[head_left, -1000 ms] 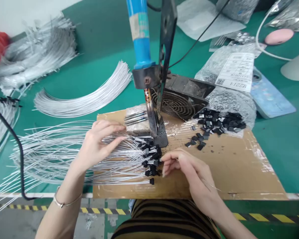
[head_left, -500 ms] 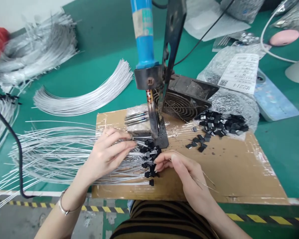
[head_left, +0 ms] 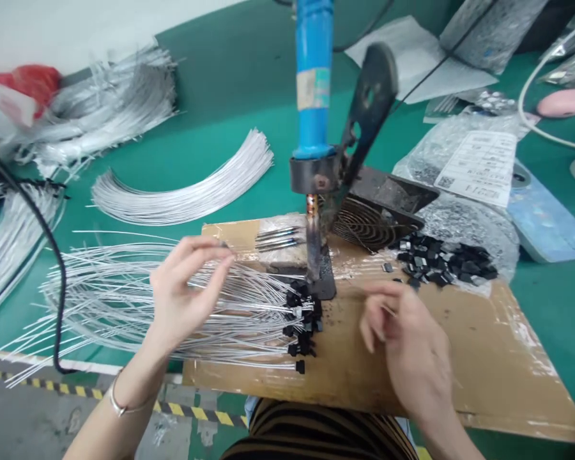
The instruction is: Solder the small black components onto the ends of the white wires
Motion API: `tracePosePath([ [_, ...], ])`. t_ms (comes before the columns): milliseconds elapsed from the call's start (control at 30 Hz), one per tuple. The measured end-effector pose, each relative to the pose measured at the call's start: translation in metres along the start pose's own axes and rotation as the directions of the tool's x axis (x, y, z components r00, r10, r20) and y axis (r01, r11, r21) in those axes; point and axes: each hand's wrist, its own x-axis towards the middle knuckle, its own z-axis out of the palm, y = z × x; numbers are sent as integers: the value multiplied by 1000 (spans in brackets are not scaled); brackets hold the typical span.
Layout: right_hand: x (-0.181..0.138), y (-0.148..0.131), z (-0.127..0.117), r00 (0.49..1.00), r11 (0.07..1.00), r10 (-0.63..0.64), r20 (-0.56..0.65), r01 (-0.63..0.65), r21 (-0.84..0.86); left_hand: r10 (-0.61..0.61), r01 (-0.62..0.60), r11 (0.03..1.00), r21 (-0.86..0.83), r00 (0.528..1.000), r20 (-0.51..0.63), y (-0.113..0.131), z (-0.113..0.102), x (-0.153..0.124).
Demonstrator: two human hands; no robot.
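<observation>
My left hand [head_left: 191, 287] hovers above a spread of thin white wires [head_left: 124, 306], fingers stretched out and thumb apart. A small dark spot shows at its fingertips; what it is I cannot make out. Black connector housings [head_left: 303, 319] cap the right ends of those wires in a pile on the cardboard [head_left: 345, 370]. My right hand [head_left: 407, 338] is over the cardboard, to the right of that pile, its fingers bent and smeared by motion. Between the hands a soldering iron with a blue handle [head_left: 314, 96] points tip-down in a black metal stand [head_left: 368, 96].
Loose black housings [head_left: 441, 259] lie at the right beside a labelled plastic bag [head_left: 476, 166] and a light-blue phone [head_left: 546, 214]. Behind the iron sits a dark fan [head_left: 368, 220]. A bundle of white wires [head_left: 182, 191] lies at the back left; a black cable [head_left: 52, 255] crosses the left side.
My right hand has moved right, away from the wire ends and towards the loose housings. My left hand has drawn back left and up, its fingers spreading off the wires. The view has shifted slightly.
</observation>
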Motion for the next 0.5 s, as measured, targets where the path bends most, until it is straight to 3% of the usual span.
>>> tracePosePath([
  [67, 3, -1, -12, 990, 998, -61, -126, 62, 0, -114, 112, 992, 49, 993, 25, -25, -5, 16],
  [167, 7, 1, -28, 987, 995, -77, -143, 86, 58, -186, 177, 981, 86, 976, 114, -68, 1, 43],
  [267, 10, 7, -36, 988, 997, -66, -140, 71, 33, -233, 216, 971, 100, 951, 203, -102, 24, 61],
  [400, 11, 13, -37, 984, 998, -57, -169, 54, -23, -277, 259, 960, 104, 930, 243, -123, 51, 68],
  [500, 12, 13, -35, 983, 998, -38, -181, 30, -47, -283, 275, 959, 66, 928, 243, -126, 54, 67],
])
